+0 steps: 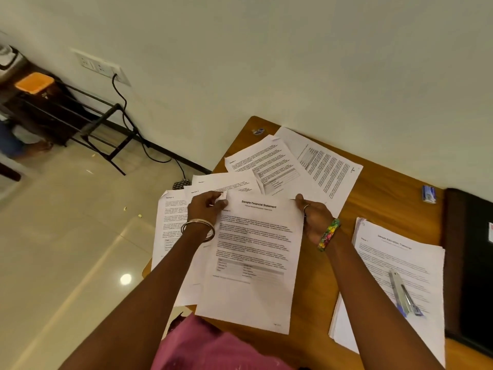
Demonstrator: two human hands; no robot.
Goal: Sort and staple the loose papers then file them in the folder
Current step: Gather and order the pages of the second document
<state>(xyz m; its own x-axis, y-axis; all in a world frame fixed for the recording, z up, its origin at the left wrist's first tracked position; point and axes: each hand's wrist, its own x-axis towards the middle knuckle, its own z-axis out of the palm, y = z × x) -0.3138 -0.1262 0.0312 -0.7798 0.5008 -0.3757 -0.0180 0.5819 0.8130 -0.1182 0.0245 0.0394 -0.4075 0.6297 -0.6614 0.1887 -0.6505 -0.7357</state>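
Note:
A printed sheet headed "Sample Financial Statement" (253, 263) lies in front of me on the wooden table (386, 198). My left hand (206, 209) pinches its top left corner, and my right hand (313, 217) grips its top right corner. More loose printed sheets (269, 166) are spread beyond and to the left, some overhanging the table edge. On the right lies a stack of papers (392, 263) with a stapler (404, 295) resting on top. A black folder (472, 263) sits at the far right.
A small blue box (429, 194) sits near the wall on the right. The table's back edge meets a white wall. To the left are a tiled floor, a black metal rack (88, 121) and a trailing black cable (149, 153).

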